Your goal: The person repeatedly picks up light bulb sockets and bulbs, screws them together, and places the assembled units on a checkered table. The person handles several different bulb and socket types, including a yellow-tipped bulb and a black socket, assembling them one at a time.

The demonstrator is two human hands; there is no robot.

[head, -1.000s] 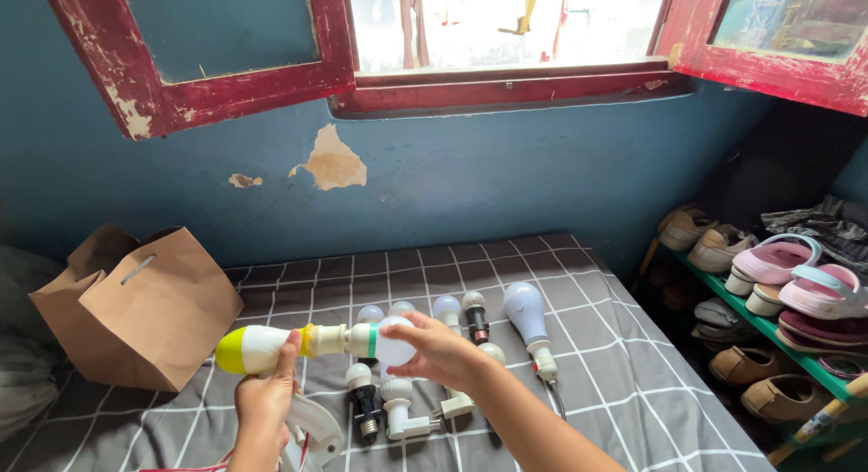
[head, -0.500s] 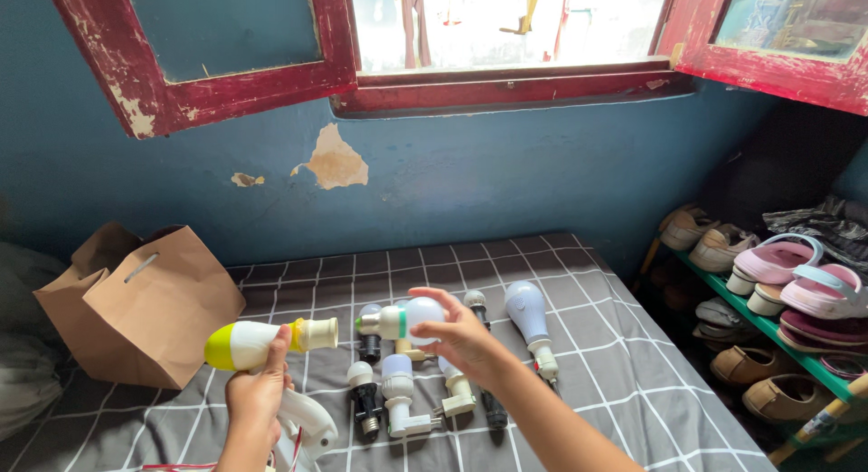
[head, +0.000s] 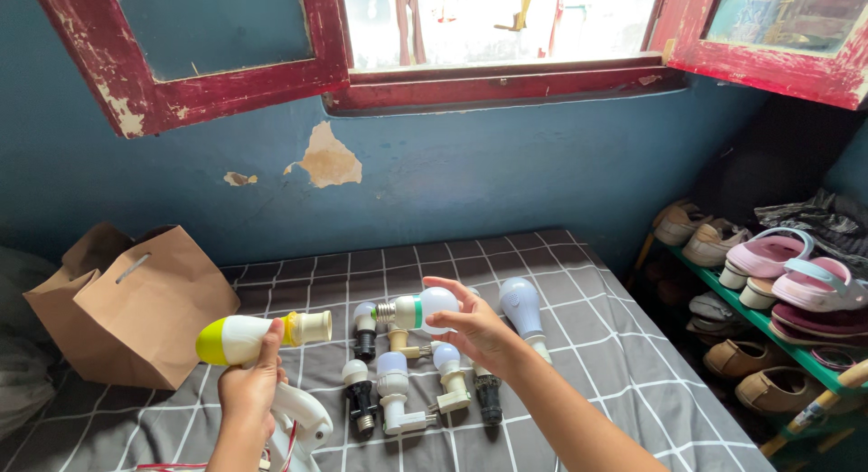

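My left hand (head: 247, 388) grips a white and yellow lamp holder (head: 260, 335) that points to the right, its cream socket end bare. My right hand (head: 472, 327) holds a small white bulb with a green band (head: 419, 309), its metal screw base pointing left towards the socket, a gap between them. Below my hands several bulbs in holders (head: 395, 400) lie on the grey checked bedsheet (head: 588, 345). A larger pale bulb (head: 523, 305) lies right of my right hand.
A brown paper bag (head: 136, 302) stands at the left on the bed. A shoe rack with sandals (head: 778, 287) runs along the right. The blue wall (head: 470, 174) with a red-framed open window (head: 488, 79) is behind. A white handle part with red wires (head: 303, 418) lies below my left hand.
The bulb was joined to the holder's socket a second ago; my right hand has drawn it out and away to the right. My left hand and holder dropped slightly.
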